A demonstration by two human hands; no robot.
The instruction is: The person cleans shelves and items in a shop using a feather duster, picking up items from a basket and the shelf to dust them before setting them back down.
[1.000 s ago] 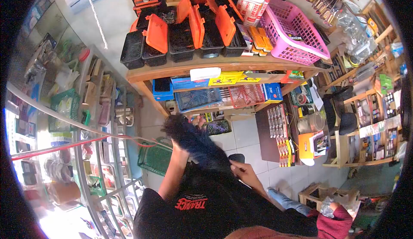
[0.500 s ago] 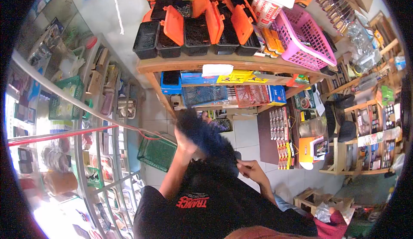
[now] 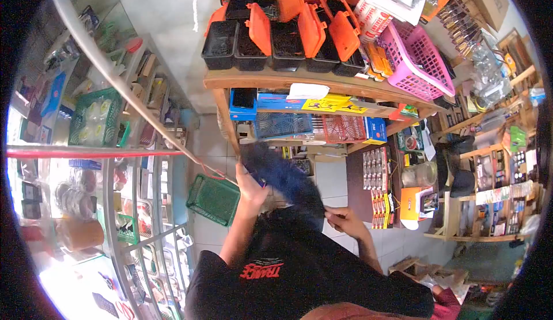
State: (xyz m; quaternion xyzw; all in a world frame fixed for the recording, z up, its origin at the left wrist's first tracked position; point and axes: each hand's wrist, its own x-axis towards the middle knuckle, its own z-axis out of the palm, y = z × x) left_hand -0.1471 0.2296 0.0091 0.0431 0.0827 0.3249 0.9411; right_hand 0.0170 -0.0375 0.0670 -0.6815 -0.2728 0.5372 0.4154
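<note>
A dark blue-black fuzzy item [image 3: 282,173] stretches diagonally in front of the black shirt [image 3: 322,262]; its outline is blurred. On its left edge is my left hand [image 3: 251,192], fingers closed on it, with the wrist below. My right hand [image 3: 344,221] has its fingers pinched at the lower right end of the same item, beside the shirt. What exactly lies between the right fingertips is too small to make out.
Ahead stands a wooden shelf [image 3: 322,83] with black bins [image 3: 251,46] and a pink basket [image 3: 417,61]. A green basket [image 3: 213,199] is on the floor. Glass shelving lines the left. At lower right is another person's maroon sleeve [image 3: 446,305].
The view has shifted, so the shelf and bins appear farther right. Both hands remain at the fuzzy item, which has changed its angle slightly. Less of the other person shows at lower right.
</note>
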